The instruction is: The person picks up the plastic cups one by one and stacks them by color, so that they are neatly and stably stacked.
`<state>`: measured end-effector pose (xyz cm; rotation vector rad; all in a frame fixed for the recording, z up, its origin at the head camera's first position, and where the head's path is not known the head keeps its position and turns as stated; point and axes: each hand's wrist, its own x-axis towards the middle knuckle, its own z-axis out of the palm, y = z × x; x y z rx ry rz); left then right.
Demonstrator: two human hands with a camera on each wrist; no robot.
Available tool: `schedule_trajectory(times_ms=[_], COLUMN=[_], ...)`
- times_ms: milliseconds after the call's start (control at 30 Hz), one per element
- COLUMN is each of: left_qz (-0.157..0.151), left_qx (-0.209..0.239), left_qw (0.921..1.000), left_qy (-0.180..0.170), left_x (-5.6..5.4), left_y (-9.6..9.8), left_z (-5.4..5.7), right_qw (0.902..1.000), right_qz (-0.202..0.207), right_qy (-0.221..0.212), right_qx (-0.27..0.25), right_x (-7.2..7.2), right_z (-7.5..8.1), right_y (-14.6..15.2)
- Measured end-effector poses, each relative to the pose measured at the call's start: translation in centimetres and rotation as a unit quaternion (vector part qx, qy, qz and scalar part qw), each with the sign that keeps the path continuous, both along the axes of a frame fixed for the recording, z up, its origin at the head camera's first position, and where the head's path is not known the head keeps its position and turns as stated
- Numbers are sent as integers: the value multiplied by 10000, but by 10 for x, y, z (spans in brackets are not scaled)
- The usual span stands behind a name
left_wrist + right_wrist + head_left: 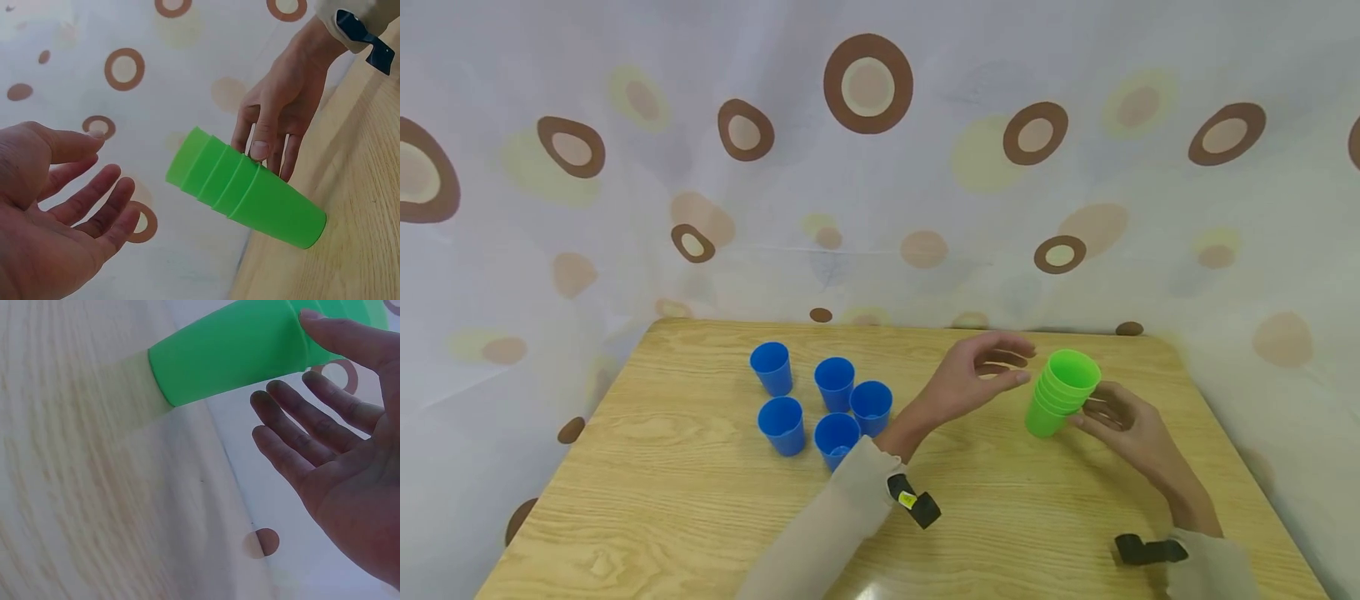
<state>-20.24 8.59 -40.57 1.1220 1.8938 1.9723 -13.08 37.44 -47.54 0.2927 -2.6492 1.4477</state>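
A stack of several green plastic cups (1060, 396) stands mouth-up on the right part of the table. To its left is my left hand (977, 375), fingers spread and loosely bent, apart from the cups and holding nothing. My right hand (1120, 421) is close against the right side of the stack. In the right wrist view its thumb (340, 337) overlaps the stacked rims, while the other fingers (306, 419) lie loosely bent off the cup wall. Whether the thumb touches the cups is hard to tell. The left wrist view shows the green stack (250, 190) between both hands.
Several separate blue cups (782, 425) stand mouth-up on the left half of the wooden table (647, 467). The left forearm passes over the nearest blue cup (837, 437) and partly hides it. A patterned curtain (880, 208) hangs behind the table's far edge.
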Motion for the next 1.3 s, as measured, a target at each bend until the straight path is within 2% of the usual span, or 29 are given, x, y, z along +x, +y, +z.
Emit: schedule_trajectory(times_ms=[233,467,700,800,867,1033,1300], left_qz=[14,62,237,286,361,674,1026], left_qx=[141,-23,-49,67,169,333,670], left_qw=[9999,9998,9988,9982,9976,9953,9892], left_qy=[85,202,420,527,569,617,806], left_x=[7,15,20,22,22,21,26], left_y=[-14,-34,-59,-72,-81,-106,-152], left_z=[6,11,20,23,23,27,33], right_qw=[9986,9911,9849,9774,9688,9433,9319], right_qz=[-61,81,-335,-456,-361,179,690], right_qy=[446,707,1068,1379,1652,2143,2338], right_qx=[-268,-1130,-1320,-1535,-1810,-2530,-2684], right_x=[6,11,16,18,18,19,16], right_z=[15,33,51,59,63,69,72], right_y=[6,4,-1,-4,-6,-16,-42])
